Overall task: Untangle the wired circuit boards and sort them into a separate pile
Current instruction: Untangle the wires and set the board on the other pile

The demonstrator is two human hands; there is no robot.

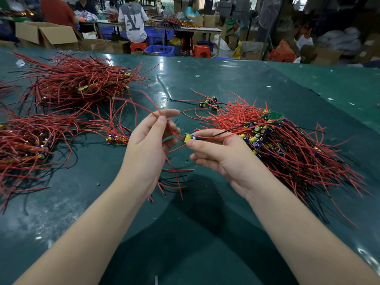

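Note:
A small circuit board [189, 138] with a yellow part and blue capacitor hangs above the green table, pinched by my right hand [220, 155] between thumb and forefinger. Its red wires [170, 128] run left and up into my left hand [152, 140], which pinches a red wire between thumb and forefinger. More red wire ends dangle below my left hand. A tangled heap of wired boards [283, 145] lies just right of my right hand. One red and one black wire run from the held board toward that heap.
Other piles of wired boards lie at the far left [67, 83], the left edge [26, 145] and just left of my left hand [117, 136]. A few loose boards [209, 102] sit behind my hands. People work at tables beyond the green table [205, 233].

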